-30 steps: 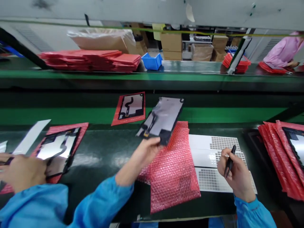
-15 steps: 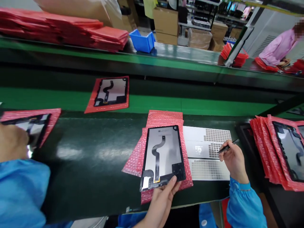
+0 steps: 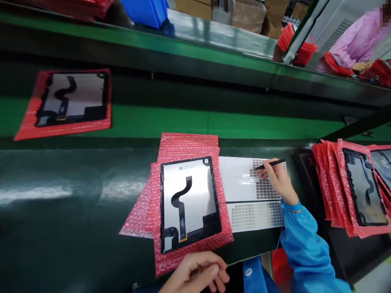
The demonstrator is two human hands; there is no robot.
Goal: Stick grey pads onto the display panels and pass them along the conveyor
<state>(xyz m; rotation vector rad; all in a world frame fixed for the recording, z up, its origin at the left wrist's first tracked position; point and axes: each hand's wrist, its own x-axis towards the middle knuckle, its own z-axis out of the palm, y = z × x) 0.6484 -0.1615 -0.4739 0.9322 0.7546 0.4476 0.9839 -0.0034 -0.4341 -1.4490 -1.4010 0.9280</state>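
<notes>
A tablet screen (image 3: 195,195) lies back side up on a stack of red bubble-wrap bags (image 3: 189,142), its dark curved ribbon cable (image 3: 181,207) on the silvery back. My left hand (image 3: 198,272) is just below the stack's near edge, apart from the screen. Its fingers are loosely bent and apart, with nothing in them. My right hand (image 3: 276,177) is closed around slim black tweezers (image 3: 275,162). The tweezers' tip is at the small dark squares on the upper white sticker sheet (image 3: 235,171). A second sheet (image 3: 256,217) of paler squares lies below it.
Another screen (image 3: 81,95) lies on a red bag at the back left. Bagged screens (image 3: 363,187) lean in a black tray (image 3: 345,252) on the right. A raised shelf with a blue bin (image 3: 146,10) runs behind; a person in pink (image 3: 354,40) works beyond.
My left hand has let go of the screen, which now lies on the bags. The tweezers have moved to the upper sheet's squares. Another person's hand at the left is out of view.
</notes>
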